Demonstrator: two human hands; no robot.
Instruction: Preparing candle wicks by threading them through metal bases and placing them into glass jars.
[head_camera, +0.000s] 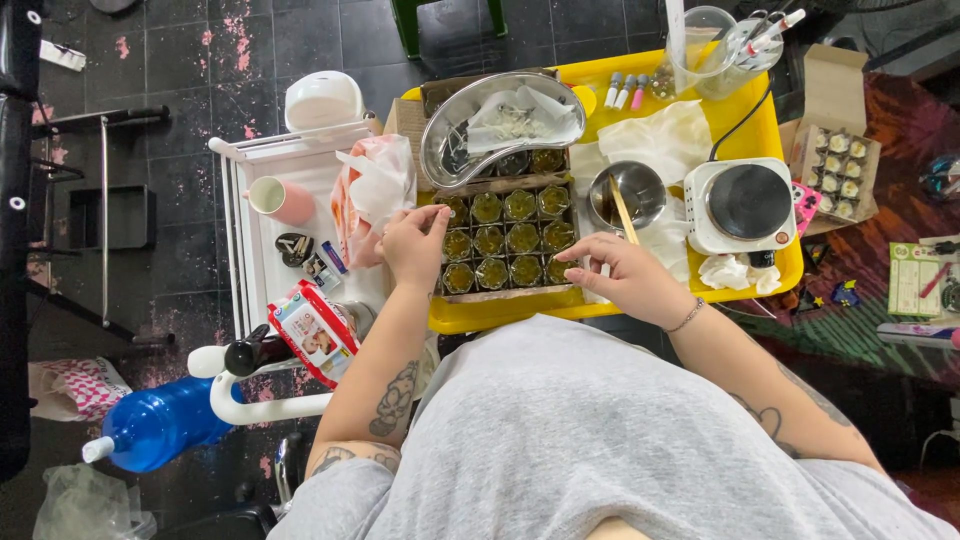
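A cardboard box (508, 293) holds several small round jars (507, 239) filled with a yellow-green substance, set in rows on a yellow tray (470, 318). My left hand (414, 243) rests at the box's left edge, fingertips pinched at the top-left jar. My right hand (622, 276) sits at the box's right edge, its fingers curled toward the bottom-right jar. Whether either hand grips a jar is not clear.
On the tray stand a kidney-shaped steel dish (500, 128), a small steel bowl with a wooden stick (627, 195), a white hot plate (740, 205), paper towels and a clear jug (705, 50). A white cart (255, 240) at left carries a pink cup (281, 199). A blue bottle (160, 424) lies below.
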